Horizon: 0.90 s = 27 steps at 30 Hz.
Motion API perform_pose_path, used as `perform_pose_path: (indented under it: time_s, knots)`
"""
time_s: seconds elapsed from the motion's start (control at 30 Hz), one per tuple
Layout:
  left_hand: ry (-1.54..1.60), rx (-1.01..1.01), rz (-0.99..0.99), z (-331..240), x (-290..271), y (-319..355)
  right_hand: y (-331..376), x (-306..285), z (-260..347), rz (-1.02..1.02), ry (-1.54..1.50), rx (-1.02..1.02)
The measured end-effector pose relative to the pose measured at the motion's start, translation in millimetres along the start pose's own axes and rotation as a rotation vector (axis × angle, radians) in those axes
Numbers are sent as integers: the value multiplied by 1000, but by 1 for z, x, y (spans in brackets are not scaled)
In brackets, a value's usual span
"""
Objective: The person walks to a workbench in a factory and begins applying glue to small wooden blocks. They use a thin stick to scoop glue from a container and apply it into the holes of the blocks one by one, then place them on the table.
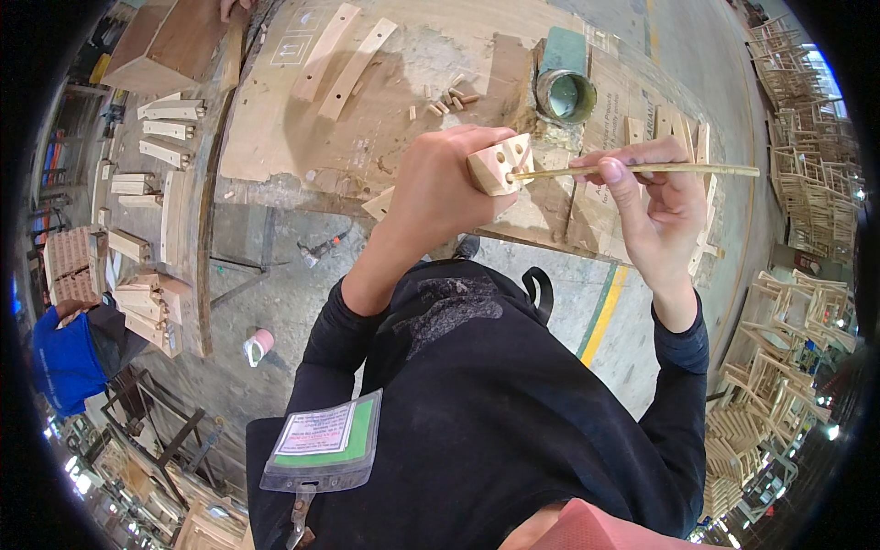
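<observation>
My left hand (435, 179) is wrapped round a pale wooden piece (490, 174), its end face turned to the right and drilled with several round holes. Between the thumb and fingers of my right hand (667, 206) is a thin wooden stick (559, 172), held almost level. The stick's left tip meets one of the holes; how deep it reaches cannot be made out. Beyond my hands, small wooden dowels (444, 107) lie scattered on the cardboard-covered table (440, 55). A round pot (566, 97) of whitish liquid stands to their right.
Two curved wooden slats (357, 69) with holes lie at the far left of the table. More wooden parts (692, 137) lie by its right side. On a left-hand bench rest stacked wooden pieces (147, 302). A pink-and-white cup (259, 346) is on the floor. Another person's blue garment (69, 362) shows at left.
</observation>
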<state>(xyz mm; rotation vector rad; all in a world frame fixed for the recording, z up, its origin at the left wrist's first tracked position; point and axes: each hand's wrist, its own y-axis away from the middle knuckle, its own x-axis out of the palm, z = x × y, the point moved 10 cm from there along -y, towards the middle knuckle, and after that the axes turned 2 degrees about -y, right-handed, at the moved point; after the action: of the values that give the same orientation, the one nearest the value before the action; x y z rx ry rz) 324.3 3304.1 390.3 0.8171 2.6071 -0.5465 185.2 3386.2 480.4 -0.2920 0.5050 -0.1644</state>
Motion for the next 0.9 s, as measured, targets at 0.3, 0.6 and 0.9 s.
perform_pose_path:
  time_s: [0.3, 0.6, 0.9]
  knots:
    - [35, -13, 11, 2, 1, 2, -1, -3, -5, -71, -162, 15]
    - [22, -18, -3, 2, -2, 1, -2, -8, -3, -79, -187, 54]
    - [378, -78, -265, 49, -26, -8, -1, -61, -15, -305, -320, -7]
